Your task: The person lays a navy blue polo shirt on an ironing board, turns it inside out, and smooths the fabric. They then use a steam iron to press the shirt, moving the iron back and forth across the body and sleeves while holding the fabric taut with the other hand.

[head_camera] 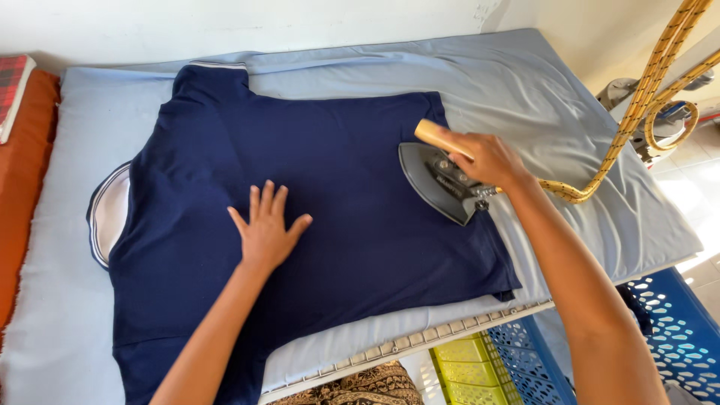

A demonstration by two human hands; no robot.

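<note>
Head view: the right hand (pixel 487 159) is clamped on the wooden handle of a dark iron (pixel 439 184), likely heavy and rigid, best gripped there. The left hand (pixel 265 232), fingers spread flat, presses the navy shirt (pixel 352 210), soft and limp, lying under both hands.

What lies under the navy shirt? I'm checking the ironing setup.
A light blue sheet lies under the navy shirt, spread over a padded surface. What lies directly beneath the shirt's middle is covered.
</note>
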